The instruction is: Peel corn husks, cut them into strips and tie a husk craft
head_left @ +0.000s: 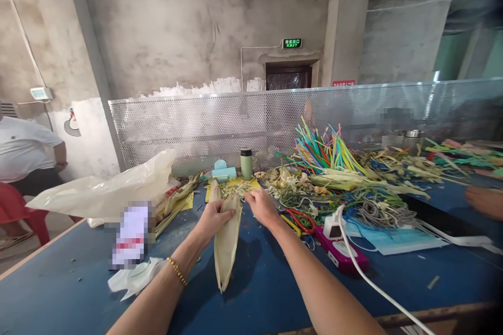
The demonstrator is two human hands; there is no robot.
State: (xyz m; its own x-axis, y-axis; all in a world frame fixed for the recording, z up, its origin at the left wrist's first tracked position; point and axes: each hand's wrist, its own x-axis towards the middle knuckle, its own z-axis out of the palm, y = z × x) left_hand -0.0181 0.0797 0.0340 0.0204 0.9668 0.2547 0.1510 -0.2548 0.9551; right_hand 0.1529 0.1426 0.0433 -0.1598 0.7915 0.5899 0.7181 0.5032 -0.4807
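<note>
A long, pale dried corn husk (228, 251) hangs point down over the blue table, its surface creased lengthwise. My left hand (214, 218) is closed on its upper part, thumb across the front; a gold bead bracelet circles that wrist. Just right of the husk's upper end is my right hand (260, 206), fingers curled in and pressed together. Whether anything is pinched there is hidden. Beyond both hands, husk scraps lie on a yellow sheet (251, 185). Red-handled scissors (302, 221) rest beside my right forearm.
A green flask (246, 165) stands behind the scraps. Colourful pipe cleaners (328, 149) and husks heap up at right, near a magenta box (341, 254) with a white cable. Plastic bag (110, 188) and phone (131, 235) are left. Another person's hand (485, 201) appears far right.
</note>
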